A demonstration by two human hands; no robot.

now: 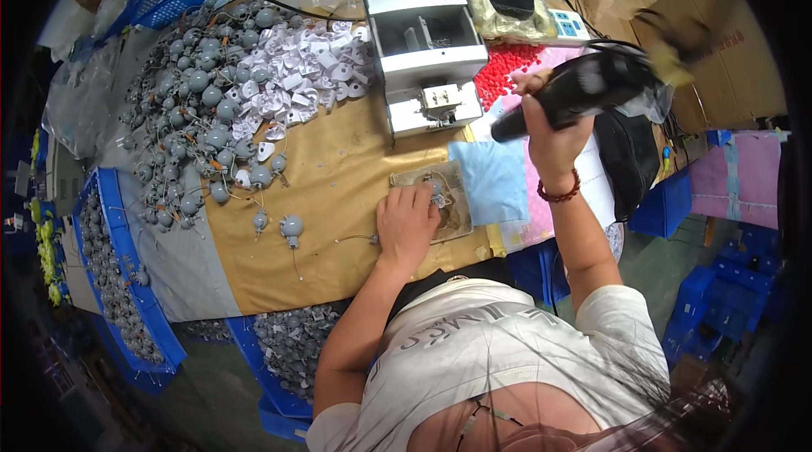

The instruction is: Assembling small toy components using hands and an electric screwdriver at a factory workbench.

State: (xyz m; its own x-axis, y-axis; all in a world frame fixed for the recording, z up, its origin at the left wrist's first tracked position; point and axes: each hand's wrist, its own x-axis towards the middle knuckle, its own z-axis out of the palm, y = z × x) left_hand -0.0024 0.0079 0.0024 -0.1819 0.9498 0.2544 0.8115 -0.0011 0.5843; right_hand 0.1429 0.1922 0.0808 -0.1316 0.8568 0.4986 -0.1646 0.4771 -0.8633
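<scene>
Landmark: the square work plate (452,198) lying on the brown-papered bench (338,190), just in front of the white box-shaped machine (427,54).
Left hand: the left hand (408,224) is laid palm-down on the near left part of the plate; its fingers are held close together and curled over a small grey part (437,191) with thin wires, which is pressed against the plate.
Right hand: the right hand (550,126) is raised to the right of the plate and above it; its fingers are closed tight around the handle of a black power screwdriver (584,88), blurred in the picture.
Grey part: it is found on the plate, at the left fingertips.
Beyond the plate, left: a large heap of grey round parts (199,114) and a pile of white plastic pieces (296,80) are spread.
Right of the plate: a light blue cloth (499,181) is laid touching its edge; red pieces (506,67) are seen further back.
</scene>
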